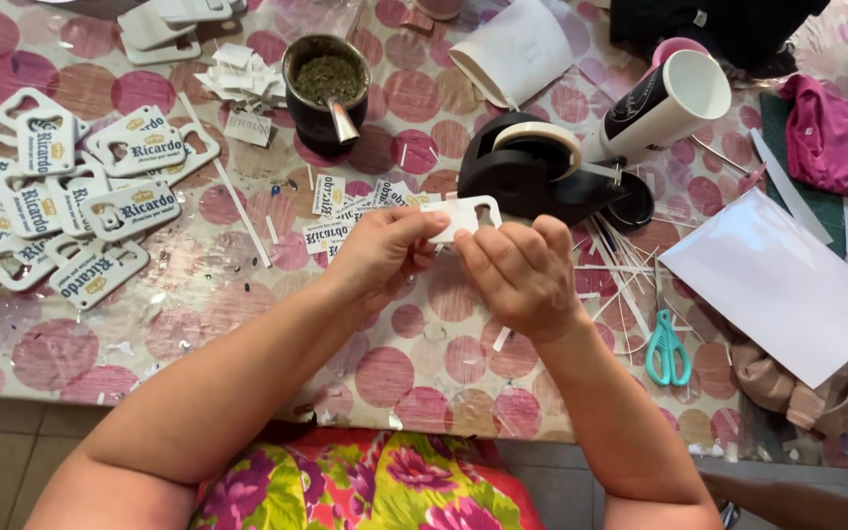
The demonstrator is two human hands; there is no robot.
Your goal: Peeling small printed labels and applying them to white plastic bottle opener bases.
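Observation:
A small white plastic tag with a cut-out handle (465,212) is held between both hands above the table. My left hand (383,250) pinches its left end with thumb and fingers. My right hand (520,275) grips its lower right part, fingers curled over it. Just beyond the hands lie several small printed stickers (331,211). A black tape dispenser with a roll of tape (532,162) stands right behind the tag.
Several finished labelled tags (100,211) lie at the left on the pink-dotted tablecloth (247,294). A dark cup with a metal straw (326,83), a white tumbler (664,103), teal scissors (667,348), white sheet (772,280), paper strips (620,270) and pink cloth (836,137) surround the hands.

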